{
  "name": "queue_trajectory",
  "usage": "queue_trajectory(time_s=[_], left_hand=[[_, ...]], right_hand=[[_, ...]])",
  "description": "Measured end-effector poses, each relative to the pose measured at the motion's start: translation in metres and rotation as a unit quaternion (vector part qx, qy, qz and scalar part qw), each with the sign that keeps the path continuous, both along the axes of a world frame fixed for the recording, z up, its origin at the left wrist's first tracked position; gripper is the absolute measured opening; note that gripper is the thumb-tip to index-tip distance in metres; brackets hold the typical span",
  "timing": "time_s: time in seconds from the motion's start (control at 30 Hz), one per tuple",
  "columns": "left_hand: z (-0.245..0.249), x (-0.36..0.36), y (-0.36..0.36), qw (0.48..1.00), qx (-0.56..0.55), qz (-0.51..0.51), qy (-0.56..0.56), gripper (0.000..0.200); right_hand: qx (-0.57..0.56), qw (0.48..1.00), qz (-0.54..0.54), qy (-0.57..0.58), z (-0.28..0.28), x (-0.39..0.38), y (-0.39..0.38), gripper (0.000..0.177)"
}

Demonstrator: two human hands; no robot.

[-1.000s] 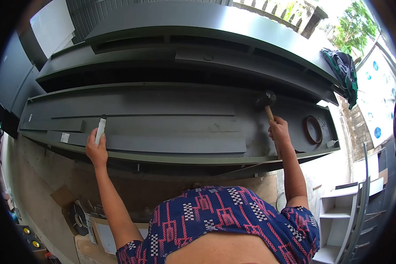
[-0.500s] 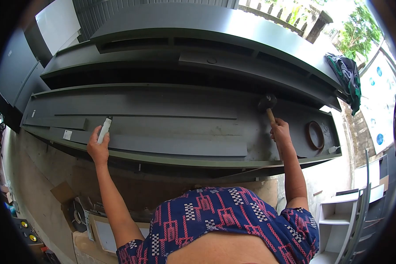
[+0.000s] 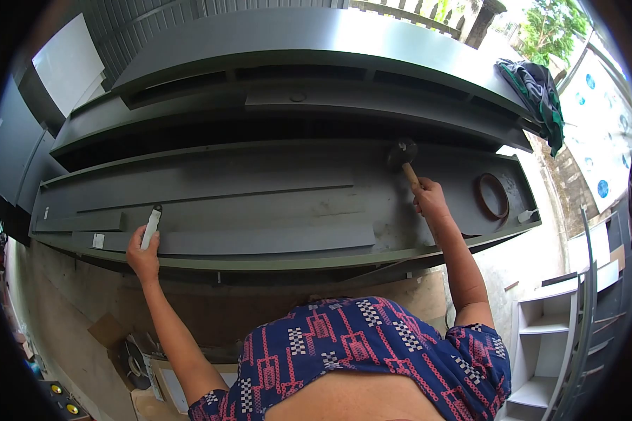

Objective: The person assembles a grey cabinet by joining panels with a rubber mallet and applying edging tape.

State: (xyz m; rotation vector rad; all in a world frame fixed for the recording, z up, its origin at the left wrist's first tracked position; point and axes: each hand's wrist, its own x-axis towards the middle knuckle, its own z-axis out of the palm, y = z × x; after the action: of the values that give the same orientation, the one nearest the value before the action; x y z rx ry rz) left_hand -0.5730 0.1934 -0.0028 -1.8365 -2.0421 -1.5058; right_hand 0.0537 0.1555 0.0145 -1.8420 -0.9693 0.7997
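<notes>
I see the left hand (image 3: 142,259) curled round a slim white tool (image 3: 151,228), over the left part of the long grey cabinet (image 3: 260,263). Over the cabinet's right half, the right hand (image 3: 430,200) grips a black-headed mallet (image 3: 402,153) by its handle (image 3: 410,174).

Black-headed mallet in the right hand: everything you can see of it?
The black, round-headed mallet has a head that looks like rubber, with a small pale mark, and a straight light-brown handle, apparently wooden. The person's right-hand grip closes round the handle, hiding part of it. The mallet slants, head away from the person, over the long shallow dark-grey box. Can't tell whether the head touches the box.
</notes>
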Motion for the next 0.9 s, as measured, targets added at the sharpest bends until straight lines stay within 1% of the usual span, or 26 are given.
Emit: queue_trajectory(time_s=[0.1, 0.13, 0.2, 0.3, 0.37, 0.4, 0.5, 0.53, 0.63, 0.67, 0.77, 0.83, 0.9], left_hand=[[-0.004, -0.004, 0.003, 1.000, 0.003, -0.013, -0.004, 0.027], [-0.008, -0.031, 0.002, 1.000, -0.003, -0.008, -0.002, 0.027], [-0.007, -0.037, 0.001, 1.000, -0.021, -0.001, 0.008, 0.027], [-0.018, -0.060, 0.008, 0.999, 0.012, -0.006, 0.051, 0.029], [-0.016, -0.066, 0.009, 0.998, 0.019, 0.000, 0.056, 0.030], [-0.015, -0.069, 0.010, 0.998, 0.021, 0.002, 0.059, 0.031], [-0.018, -0.081, 0.017, 1.000, -0.018, -0.002, 0.017, 0.033], [-0.019, -0.082, 0.018, 0.999, -0.022, 0.008, 0.030, 0.033], [-0.017, -0.092, 0.017, 0.998, -0.032, 0.015, 0.052, 0.032], [-0.020, -0.099, 0.019, 0.996, -0.025, 0.014, 0.079, 0.031], [-0.018, -0.098, 0.017, 0.998, -0.044, 0.006, 0.052, 0.029], [-0.012, -0.091, 0.012, 0.997, -0.048, 0.010, 0.056, 0.028], [-0.012, -0.094, 0.011, 0.997, -0.044, 0.016, 0.061, 0.028]], right_hand=[[0.013, 1.000, 0.002, -0.010, -0.005, 0.005, 0.002, 0.031], [0.020, 1.000, 0.008, -0.013, -0.011, -0.022, -0.002, 0.031], [0.027, 0.999, 0.018, -0.014, -0.014, -0.027, 0.000, 0.031], [0.007, 0.998, 0.024, -0.054, -0.018, -0.037, 0.002, 0.030], [0.009, 0.998, 0.031, -0.059, -0.019, -0.042, 0.004, 0.030], [0.006, 0.997, 0.032, -0.066, -0.020, -0.045, 0.006, 0.031], [0.003, 0.993, 0.035, -0.109, -0.033, -0.045, 0.011, 0.035], [0.005, 0.991, 0.039, -0.130, -0.034, -0.047, 0.012, 0.036], [-0.004, 0.991, 0.049, -0.127, -0.023, -0.061, 0.007, 0.042], [-0.013, 0.990, 0.070, -0.125, -0.025, -0.058, 0.009, 0.050], [-0.012, 0.992, 0.029, -0.123, -0.012, -0.048, -0.006, 0.059], [0.040, 0.989, -0.005, -0.142, -0.009, -0.010, -0.019, 0.064], [0.071, 0.950, -0.087, -0.292, -0.026, 0.053, -0.028, 0.063]])
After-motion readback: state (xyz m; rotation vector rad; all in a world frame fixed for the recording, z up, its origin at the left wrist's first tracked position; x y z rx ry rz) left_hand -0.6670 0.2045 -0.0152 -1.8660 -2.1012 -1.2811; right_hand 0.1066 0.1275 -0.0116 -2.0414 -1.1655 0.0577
